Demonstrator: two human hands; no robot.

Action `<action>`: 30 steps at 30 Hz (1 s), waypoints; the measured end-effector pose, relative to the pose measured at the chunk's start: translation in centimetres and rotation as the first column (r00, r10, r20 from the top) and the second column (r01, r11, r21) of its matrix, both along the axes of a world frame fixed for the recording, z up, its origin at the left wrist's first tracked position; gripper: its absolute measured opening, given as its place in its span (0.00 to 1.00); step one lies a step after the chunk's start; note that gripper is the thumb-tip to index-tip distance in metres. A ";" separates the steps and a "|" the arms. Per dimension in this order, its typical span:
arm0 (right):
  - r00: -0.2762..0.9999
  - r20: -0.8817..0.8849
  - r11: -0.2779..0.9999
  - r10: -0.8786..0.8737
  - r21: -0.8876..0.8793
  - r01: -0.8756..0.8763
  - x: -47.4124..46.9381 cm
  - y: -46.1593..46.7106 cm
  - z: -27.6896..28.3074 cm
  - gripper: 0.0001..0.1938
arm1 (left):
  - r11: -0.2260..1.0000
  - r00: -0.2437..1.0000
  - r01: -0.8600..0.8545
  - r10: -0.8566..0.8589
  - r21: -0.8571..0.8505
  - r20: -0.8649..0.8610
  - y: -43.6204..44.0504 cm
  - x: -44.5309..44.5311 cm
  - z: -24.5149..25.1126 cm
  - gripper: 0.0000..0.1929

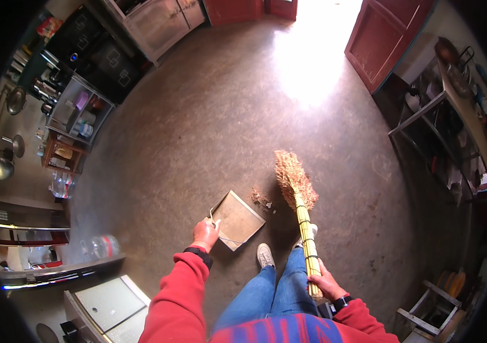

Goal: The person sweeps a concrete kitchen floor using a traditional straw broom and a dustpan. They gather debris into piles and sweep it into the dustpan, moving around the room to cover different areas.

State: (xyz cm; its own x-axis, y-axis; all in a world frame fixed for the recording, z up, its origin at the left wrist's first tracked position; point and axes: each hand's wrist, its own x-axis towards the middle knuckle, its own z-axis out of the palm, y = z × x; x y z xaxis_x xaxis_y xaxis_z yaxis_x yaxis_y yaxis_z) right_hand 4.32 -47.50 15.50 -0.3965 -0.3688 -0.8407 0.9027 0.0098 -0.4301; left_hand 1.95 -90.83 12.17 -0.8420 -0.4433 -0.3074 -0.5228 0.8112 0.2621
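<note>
My left hand (207, 233) grips the wire handle of a flat metal dustpan (239, 216), held low with its front edge turned toward the right. A small heap of debris (260, 197), brownish bits with a few white scraps, lies on the floor just beyond that edge. In my right hand (328, 281) is the bundled-stalk handle of a broom (305, 233). Its bushy straw head (294, 178) is spread on the far side of my feet, to the right of the debris and apart from it.
A concrete floor (174, 128) stretches ahead to a bright doorway with a red door (382, 43). Cabinets and a shelf (81, 109) line the left, near a plastic bottle (105, 246). To the right are a metal-framed table (419, 111) and a wooden stool (432, 306).
</note>
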 end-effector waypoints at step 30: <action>0.559 -0.085 0.524 0.825 0.487 -0.699 -0.1 -6.4 -5.0 0.52 | 0.996 0.994 0.063 -0.056 0.071 -0.098 1.5 -4.4 -0.8 0.18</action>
